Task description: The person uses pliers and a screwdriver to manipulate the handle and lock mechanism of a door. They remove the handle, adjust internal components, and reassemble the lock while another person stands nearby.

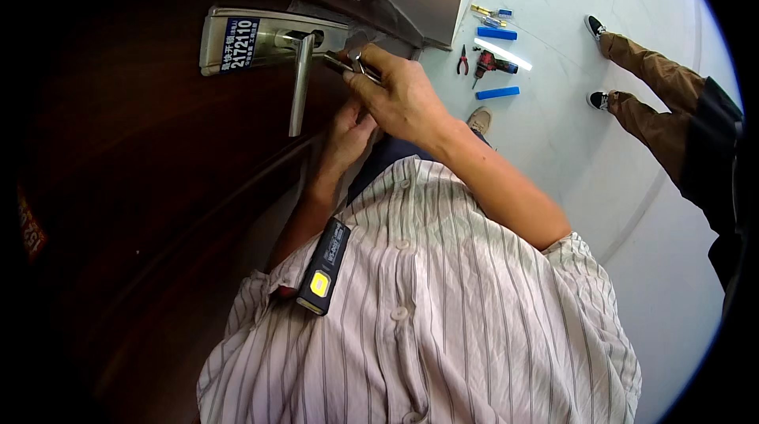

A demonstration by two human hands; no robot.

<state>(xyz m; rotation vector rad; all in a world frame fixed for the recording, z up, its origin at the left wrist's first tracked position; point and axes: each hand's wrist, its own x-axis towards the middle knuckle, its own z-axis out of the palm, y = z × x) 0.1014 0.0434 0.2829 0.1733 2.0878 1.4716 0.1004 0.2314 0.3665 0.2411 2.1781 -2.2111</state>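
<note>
A metal lever handle (300,84) projects from a long silver lock plate (273,36) on the dark brown door (158,131). My right hand (403,100) is closed beside the plate's right end. It pinches a slim metal tool (338,65), with a shiny ring standing up by the fingers. The tool points toward the lever's base; I cannot tell whether it touches the lock. Lower down, my left hand (345,139) is held close to the door edge with its fingers drawn together. Its fingertips are partly hidden behind the right hand, and what they hold cannot be made out.
A red and black cordless drill (492,65), red-handled pliers (463,61) and blue cases (497,93) lie on the pale tiled floor (569,187). Another person (656,107) stands at the right. A black work light (324,267) is clipped to my striped shirt.
</note>
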